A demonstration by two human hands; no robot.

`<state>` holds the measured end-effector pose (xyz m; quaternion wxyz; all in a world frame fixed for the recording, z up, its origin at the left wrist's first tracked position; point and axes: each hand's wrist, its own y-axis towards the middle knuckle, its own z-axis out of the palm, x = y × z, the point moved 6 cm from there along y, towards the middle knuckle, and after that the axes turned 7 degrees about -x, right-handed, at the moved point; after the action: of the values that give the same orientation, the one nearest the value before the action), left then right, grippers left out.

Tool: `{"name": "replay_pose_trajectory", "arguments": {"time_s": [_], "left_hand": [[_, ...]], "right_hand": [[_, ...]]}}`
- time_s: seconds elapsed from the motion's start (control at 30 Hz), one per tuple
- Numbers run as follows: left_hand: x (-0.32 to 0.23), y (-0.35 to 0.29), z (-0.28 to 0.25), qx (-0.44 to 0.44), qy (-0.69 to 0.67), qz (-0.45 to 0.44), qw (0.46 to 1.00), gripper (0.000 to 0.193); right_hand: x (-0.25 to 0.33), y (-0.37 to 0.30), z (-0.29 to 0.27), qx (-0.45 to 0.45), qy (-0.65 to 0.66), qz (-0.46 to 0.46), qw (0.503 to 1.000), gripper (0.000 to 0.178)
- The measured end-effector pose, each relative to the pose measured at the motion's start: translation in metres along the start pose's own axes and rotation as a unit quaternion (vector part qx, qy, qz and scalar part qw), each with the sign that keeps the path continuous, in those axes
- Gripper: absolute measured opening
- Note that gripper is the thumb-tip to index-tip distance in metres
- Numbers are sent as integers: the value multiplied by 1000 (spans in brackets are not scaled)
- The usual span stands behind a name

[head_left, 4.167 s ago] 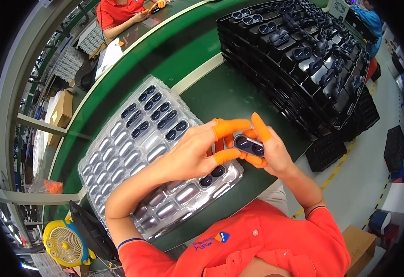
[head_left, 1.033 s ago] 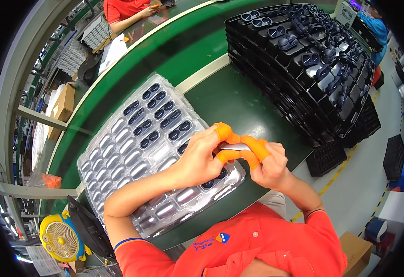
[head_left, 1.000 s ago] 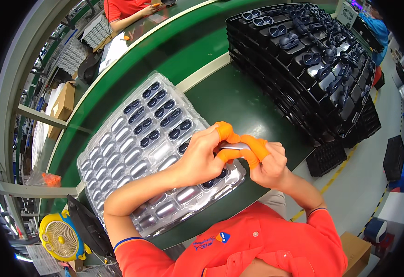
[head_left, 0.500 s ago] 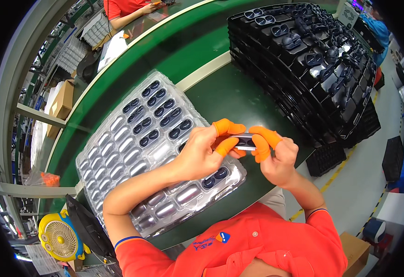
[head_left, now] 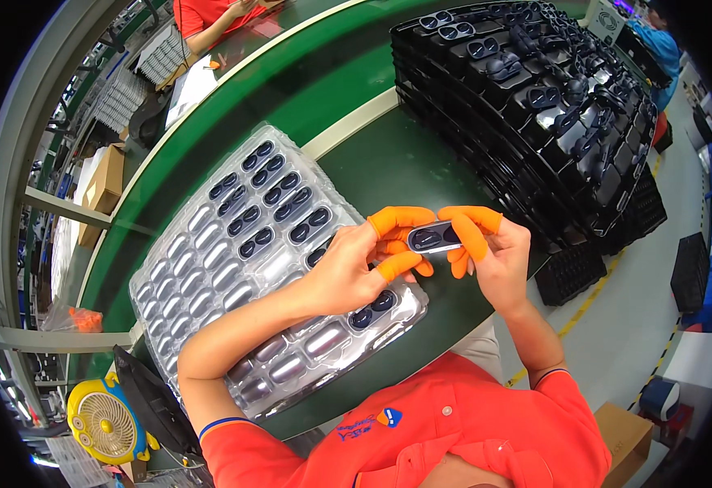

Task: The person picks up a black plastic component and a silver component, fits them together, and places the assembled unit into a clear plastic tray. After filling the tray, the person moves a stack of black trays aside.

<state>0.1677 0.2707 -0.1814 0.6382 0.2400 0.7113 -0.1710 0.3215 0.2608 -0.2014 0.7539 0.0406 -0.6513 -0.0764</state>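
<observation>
Between my hands is an oval lens piece (head_left: 428,237) with two dark round lenses and a silvery rim, its lens face turned up toward me. Orange finger cots cover the fingertips of both hands. My right hand (head_left: 498,252) pinches the right end, its thumb lying over one lens. At the left end my left hand (head_left: 356,264) has its fingers curled around the edge, the thumb near the lower rim. Below my left forearm lies a clear plastic blister tray (head_left: 279,264), with similar lens pieces in several pockets; part of it is hidden by my arm.
Tall stacked black trays (head_left: 486,154) full of dark lens pieces stand at the right of the green table (head_left: 397,163). A yellow fan (head_left: 108,419) is at lower left. Across the table a person in red (head_left: 209,20) works; another in blue (head_left: 657,53) is far right.
The lens piece has tilted so its lens face shows more fully. My left thumb and fingers have spread a little, and the right fingers have shifted upward. The whole view has moved slightly.
</observation>
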Motion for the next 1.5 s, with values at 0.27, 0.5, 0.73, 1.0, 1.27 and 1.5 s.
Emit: {"name": "replay_pose_trajectory", "arguments": {"time_s": [0.27, 0.5, 0.73, 1.0, 1.27, 1.5], "left_hand": [[-5, -1, -4, -14, 113, 45, 993, 38], [-20, 2, -11, -50, 192, 87, 976, 29], [-8, -10, 2, -69, 282, 208, 934, 28], [-32, -2, 5, -53, 275, 159, 947, 34], [-45, -40, -38, -62, 413, 133, 899, 38], [-33, -126, -112, -228, 487, -75, 840, 36]], "right_hand": [[-13, 0, 15, -26, 194, 17, 980, 28], [-25, -8, 19, 59, 149, 119, 980, 34], [-15, -13, 37, 92, -124, -65, 986, 40], [-21, -6, 26, 90, -71, 57, 992, 36], [-10, -12, 26, 145, -23, 121, 982, 39], [18, -13, -12, 62, -61, -6, 996, 23]]}}
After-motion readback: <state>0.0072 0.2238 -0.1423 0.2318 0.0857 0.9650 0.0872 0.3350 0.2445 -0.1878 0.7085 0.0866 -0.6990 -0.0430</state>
